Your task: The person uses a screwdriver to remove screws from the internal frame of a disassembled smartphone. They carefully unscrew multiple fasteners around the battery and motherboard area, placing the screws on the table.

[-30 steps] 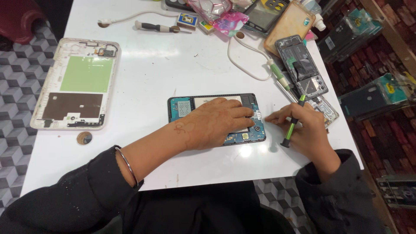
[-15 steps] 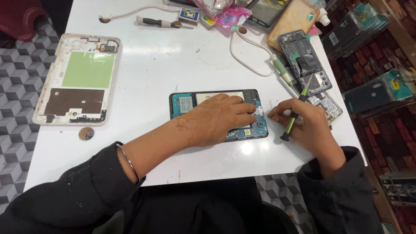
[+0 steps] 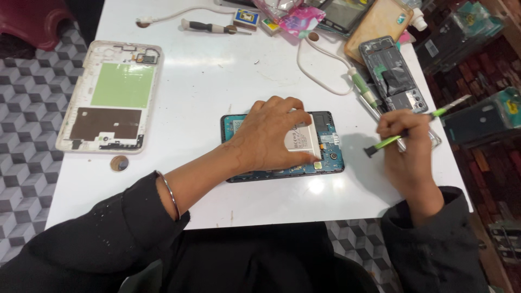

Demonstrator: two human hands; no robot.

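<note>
An opened tablet (image 3: 325, 157) with teal circuit boards lies flat near the table's front edge. My left hand (image 3: 271, 135) presses down on it, fingers spread over the white battery (image 3: 301, 140). To the right of the tablet, my right hand (image 3: 404, 138) hovers just above the table and grips a green-handled pry tool (image 3: 388, 142), with its dark tip pointing left toward the tablet and its metal end sticking out to the upper right.
A white tablet back frame (image 3: 108, 97) with a green panel lies at the left, a coin (image 3: 119, 163) below it. An opened dark phone (image 3: 393, 73), a white cable (image 3: 320, 70), a screwdriver (image 3: 209, 26) and small packets sit at the back. The table's right edge is near my right hand.
My right hand has pulled the green tool away from the tablet's right edge and moved it right and up. My left hand stays on the tablet, uncovering more of the battery.
</note>
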